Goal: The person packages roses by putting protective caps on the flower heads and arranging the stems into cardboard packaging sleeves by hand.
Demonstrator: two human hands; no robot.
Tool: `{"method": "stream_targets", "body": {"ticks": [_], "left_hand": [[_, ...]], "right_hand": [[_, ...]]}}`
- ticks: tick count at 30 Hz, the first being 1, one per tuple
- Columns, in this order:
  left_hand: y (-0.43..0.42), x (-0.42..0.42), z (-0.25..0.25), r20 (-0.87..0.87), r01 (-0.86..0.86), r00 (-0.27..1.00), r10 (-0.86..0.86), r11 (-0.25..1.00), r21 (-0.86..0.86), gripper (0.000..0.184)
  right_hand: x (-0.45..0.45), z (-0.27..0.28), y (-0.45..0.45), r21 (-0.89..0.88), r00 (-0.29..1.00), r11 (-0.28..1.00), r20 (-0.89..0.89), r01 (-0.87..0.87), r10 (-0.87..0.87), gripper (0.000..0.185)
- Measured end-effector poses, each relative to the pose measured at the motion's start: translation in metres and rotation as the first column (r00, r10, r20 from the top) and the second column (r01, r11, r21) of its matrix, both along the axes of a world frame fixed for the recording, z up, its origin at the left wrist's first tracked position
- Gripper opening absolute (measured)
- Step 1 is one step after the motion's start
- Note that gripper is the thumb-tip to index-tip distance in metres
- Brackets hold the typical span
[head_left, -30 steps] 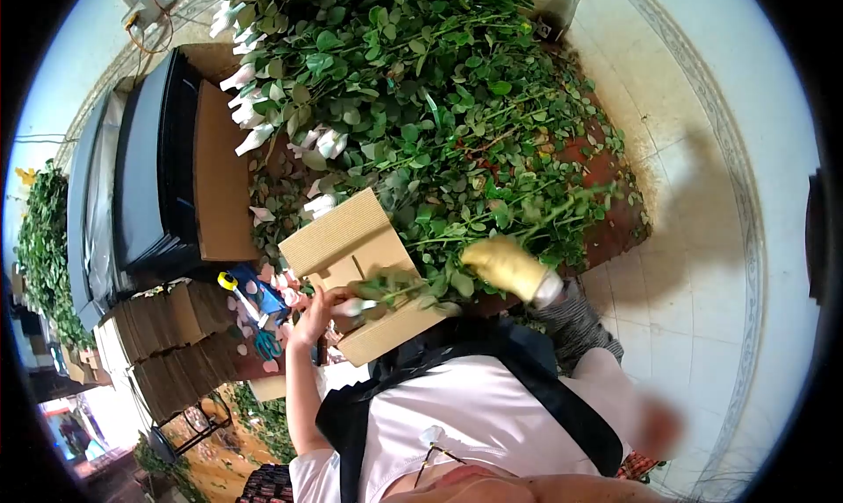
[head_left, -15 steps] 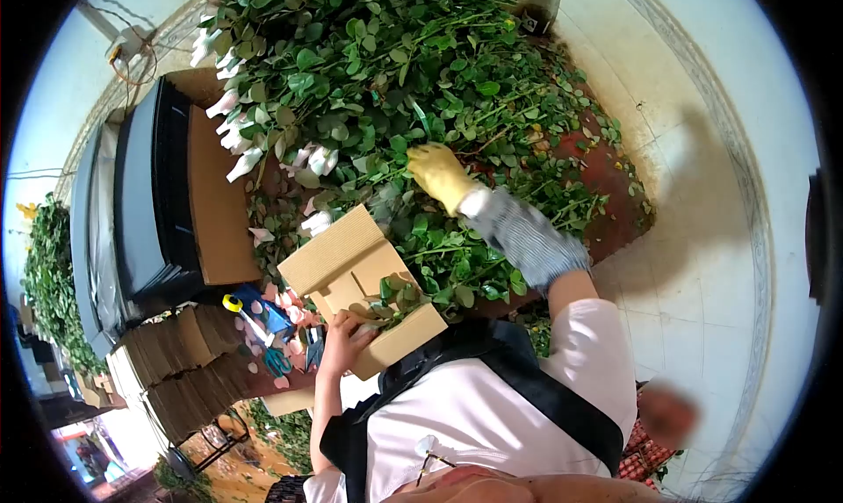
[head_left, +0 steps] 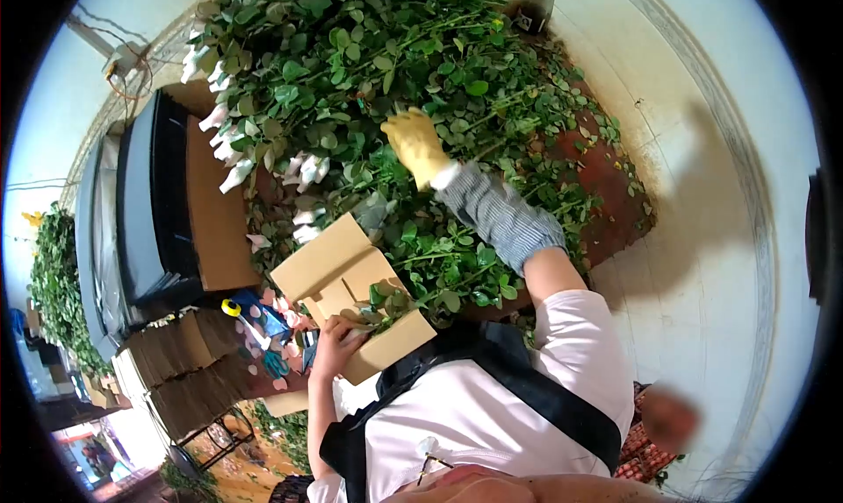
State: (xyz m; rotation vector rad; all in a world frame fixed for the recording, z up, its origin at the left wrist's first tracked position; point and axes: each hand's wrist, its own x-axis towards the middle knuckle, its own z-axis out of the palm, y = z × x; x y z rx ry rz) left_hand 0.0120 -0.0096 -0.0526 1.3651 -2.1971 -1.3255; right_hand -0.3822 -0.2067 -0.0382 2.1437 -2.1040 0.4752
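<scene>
My left hand (head_left: 332,347), bare, is closed on the near left edge of a folded cardboard sheet (head_left: 327,255). Leafy stems (head_left: 386,310) lie inside the fold, beside my fingers. My right hand (head_left: 415,147) wears a yellow glove under a grey knitted sleeve. It is over the big pile of green rose stems (head_left: 351,72), with its fingers bent and somewhat apart; I see nothing held in it. White-wrapped rose heads (head_left: 235,176) stick out on the pile's left side. A blurred translucent patch (head_left: 376,211) shows between my right hand and the cardboard.
Left of the pile stands an open carton (head_left: 219,213) with dark grey sheets (head_left: 149,213). Stacked cardboard (head_left: 180,358) sits below it. Teal scissors (head_left: 275,363), a yellow-and-white tool (head_left: 246,321) and loose petals lie near the cardboard. A tiled floor (head_left: 676,301) spreads right.
My right hand has moved up and left over the stems. The cardboard and my left hand have shifted slightly left in view. The translucent patch has appeared.
</scene>
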Motion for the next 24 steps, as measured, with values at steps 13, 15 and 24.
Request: {"method": "stream_targets", "body": {"ticks": [13,15,24], "left_hand": [[0.002,-0.003,0.011,0.057,0.033,0.998,-0.031,0.999,-0.038,0.027],[0.003,-0.007,0.015,0.040,0.015,0.999,-0.013,0.999,-0.047,0.028],[0.002,0.005,-0.007,0.001,0.019,1.000,-0.019,0.995,-0.098,0.028]], "right_hand": [[0.031,-0.024,0.009,0.002,0.952,0.989,-0.270,-0.145,0.140,0.017],[0.036,-0.005,0.011,-0.241,0.976,0.962,-0.201,-0.131,0.082,0.015],[0.026,0.050,0.040,-0.259,0.973,0.953,-0.206,-0.159,0.107,0.007]]}}
